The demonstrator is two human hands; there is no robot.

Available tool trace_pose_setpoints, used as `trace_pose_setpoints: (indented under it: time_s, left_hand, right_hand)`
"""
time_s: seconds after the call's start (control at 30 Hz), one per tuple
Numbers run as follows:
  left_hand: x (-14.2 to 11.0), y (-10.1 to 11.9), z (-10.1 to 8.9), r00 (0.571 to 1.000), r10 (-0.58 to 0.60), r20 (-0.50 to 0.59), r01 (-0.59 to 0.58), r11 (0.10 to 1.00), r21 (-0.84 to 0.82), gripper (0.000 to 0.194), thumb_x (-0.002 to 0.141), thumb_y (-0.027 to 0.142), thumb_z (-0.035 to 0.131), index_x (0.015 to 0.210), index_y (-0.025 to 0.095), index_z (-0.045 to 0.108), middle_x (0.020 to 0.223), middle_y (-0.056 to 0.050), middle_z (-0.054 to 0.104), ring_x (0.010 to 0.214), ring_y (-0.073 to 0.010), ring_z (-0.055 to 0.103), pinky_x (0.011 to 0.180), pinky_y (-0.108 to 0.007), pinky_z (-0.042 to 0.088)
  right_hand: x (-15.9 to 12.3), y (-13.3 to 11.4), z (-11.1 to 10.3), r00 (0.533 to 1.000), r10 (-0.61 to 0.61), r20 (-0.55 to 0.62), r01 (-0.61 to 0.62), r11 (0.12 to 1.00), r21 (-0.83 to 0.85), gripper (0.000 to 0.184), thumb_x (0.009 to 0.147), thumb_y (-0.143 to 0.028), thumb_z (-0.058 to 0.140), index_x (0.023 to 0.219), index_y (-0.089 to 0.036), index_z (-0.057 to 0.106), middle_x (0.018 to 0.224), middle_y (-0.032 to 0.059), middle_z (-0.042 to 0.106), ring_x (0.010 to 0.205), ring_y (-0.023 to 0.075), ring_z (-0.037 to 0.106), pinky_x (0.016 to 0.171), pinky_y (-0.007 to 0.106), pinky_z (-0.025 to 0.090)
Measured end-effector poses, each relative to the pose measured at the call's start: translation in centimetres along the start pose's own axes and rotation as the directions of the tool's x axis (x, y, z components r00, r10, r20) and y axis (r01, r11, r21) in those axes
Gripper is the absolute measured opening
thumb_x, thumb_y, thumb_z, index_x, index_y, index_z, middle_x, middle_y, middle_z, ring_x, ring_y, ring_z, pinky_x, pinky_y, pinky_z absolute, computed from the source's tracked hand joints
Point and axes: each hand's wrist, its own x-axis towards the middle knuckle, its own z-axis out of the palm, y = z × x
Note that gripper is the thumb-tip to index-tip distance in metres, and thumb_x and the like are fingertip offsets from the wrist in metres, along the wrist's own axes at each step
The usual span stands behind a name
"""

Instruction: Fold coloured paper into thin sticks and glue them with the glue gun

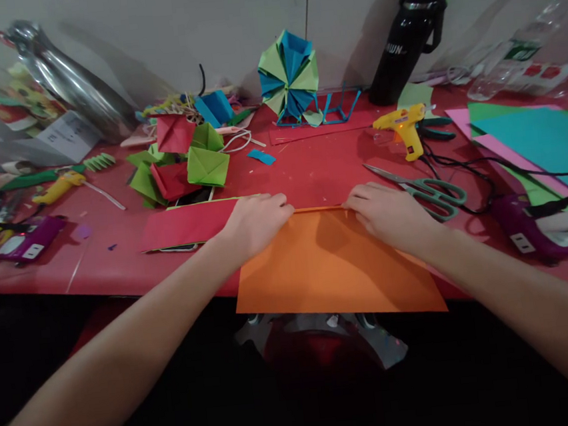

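An orange sheet of paper (pixel 329 262) lies at the front of the red table, its near edge sticking out past the table's edge. Its far edge is folded over in a narrow strip. My left hand (pixel 259 219) pinches the left part of that fold, fingers closed on the paper. At the fold's right part, my right hand (pixel 384 210) grips the same sheet with bent fingers. Red paper strips (pixel 189 223) lie partly under my left wrist. Grey-handled scissors (pixel 433 192) rest just beyond my right hand.
A blue and green folded-paper wheel (pixel 289 75) stands against the wall. Folded red and green paper pieces (pixel 183 159) are heaped at left. A yellow glue gun (pixel 404 128), a black bottle (pixel 408 40) and coloured sheets (pixel 543 141) are at right. Purple power strips (pixel 32 238) sit on both sides.
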Motion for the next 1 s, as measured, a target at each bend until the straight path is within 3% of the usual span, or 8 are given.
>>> trace_pose_setpoints:
  time_s: [0.17, 0.33, 0.47, 0.6, 0.77, 0.9, 1.0]
  left_hand:
    - [-0.6, 3.3, -0.5, 0.993, -0.117, 0.025, 0.116, 0.993, 0.026, 0.030, 0.085, 0.000, 0.045, 0.104, 0.012, 0.065, 0.101, -0.013, 0.064, 0.085, -0.0268, 0.067, 0.062, -0.034, 0.046]
    - [-0.5, 5.5, 0.5, 0.970, -0.219, -0.109, 0.219, 0.976, -0.012, 0.046, 0.094, 0.011, 0.041, 0.138, 0.013, 0.054, 0.108, -0.017, 0.064, 0.088, -0.0283, 0.068, 0.070, -0.039, 0.050]
    - [0.1, 6.4, 1.2, 0.974, -0.165, -0.153, 0.159, 0.986, -0.055, 0.048, 0.095, 0.023, 0.042, 0.138, 0.003, 0.054, 0.123, -0.023, 0.063, 0.110, -0.0361, 0.063, 0.090, -0.048, 0.050]
    - [0.7, 6.8, 1.9, 0.980, -0.139, -0.142, 0.116, 0.980, -0.162, 0.057, 0.096, 0.028, 0.041, 0.144, -0.001, 0.046, 0.152, -0.025, 0.045, 0.143, -0.0364, 0.041, 0.118, -0.047, 0.031]
    - [0.8, 6.8, 1.9, 0.988, -0.102, -0.118, 0.068, 0.963, -0.260, 0.057, 0.097, 0.029, 0.039, 0.152, 0.012, 0.040, 0.160, -0.016, 0.037, 0.149, -0.0323, 0.033, 0.123, -0.052, 0.023]
    - [0.7, 6.8, 1.8, 0.986, -0.088, -0.140, 0.047, 0.961, -0.272, 0.057, 0.100, 0.034, 0.034, 0.150, 0.009, 0.043, 0.159, -0.018, 0.038, 0.150, -0.0305, 0.033, 0.126, -0.052, 0.015]
    - [0.6, 6.8, 1.8, 0.992, -0.086, -0.092, 0.053, 0.946, -0.320, 0.062, 0.101, 0.041, 0.035, 0.153, 0.007, 0.038, 0.163, -0.019, 0.030, 0.152, -0.0307, 0.026, 0.125, -0.051, 0.017]
  right_hand:
    - [-0.7, -1.8, 0.0, 0.997, 0.077, 0.012, -0.077, 0.997, -0.025, 0.032, 0.086, -0.001, 0.044, 0.102, -0.017, 0.068, 0.101, 0.0131, 0.066, 0.096, 0.0273, 0.058, 0.070, 0.036, 0.044]
    - [-0.7, -3.4, 0.3, 0.990, 0.135, -0.032, -0.137, 0.988, -0.075, 0.032, 0.087, -0.004, 0.044, 0.104, -0.017, 0.068, 0.103, 0.0152, 0.066, 0.095, 0.0293, 0.058, 0.066, 0.037, 0.044]
    - [-0.6, -4.2, 0.6, 0.991, 0.130, -0.040, -0.134, 0.984, -0.115, 0.042, 0.092, -0.007, 0.042, 0.128, -0.018, 0.061, 0.112, 0.0160, 0.065, 0.099, 0.0312, 0.057, 0.071, 0.040, 0.045]
    - [-0.5, -4.4, 0.8, 0.992, 0.120, -0.035, -0.123, 0.989, -0.087, 0.043, 0.094, -0.010, 0.040, 0.132, -0.019, 0.059, 0.118, 0.0159, 0.064, 0.103, 0.0320, 0.056, 0.076, 0.042, 0.044]
    - [-0.6, -4.2, 0.9, 0.992, 0.122, -0.025, -0.124, 0.991, -0.060, 0.043, 0.095, -0.010, 0.038, 0.132, -0.016, 0.059, 0.123, 0.0167, 0.063, 0.106, 0.0322, 0.055, 0.079, 0.044, 0.044]
    - [-0.6, -4.3, 0.8, 0.992, 0.113, -0.050, -0.116, 0.992, -0.058, 0.044, 0.095, -0.011, 0.039, 0.131, -0.020, 0.061, 0.121, 0.0161, 0.065, 0.105, 0.0326, 0.055, 0.078, 0.044, 0.047]
    - [-0.7, -4.3, 0.7, 0.992, 0.119, -0.042, -0.121, 0.991, -0.052, 0.045, 0.093, -0.011, 0.042, 0.132, -0.018, 0.061, 0.122, 0.0169, 0.065, 0.105, 0.0325, 0.056, 0.079, 0.044, 0.049]
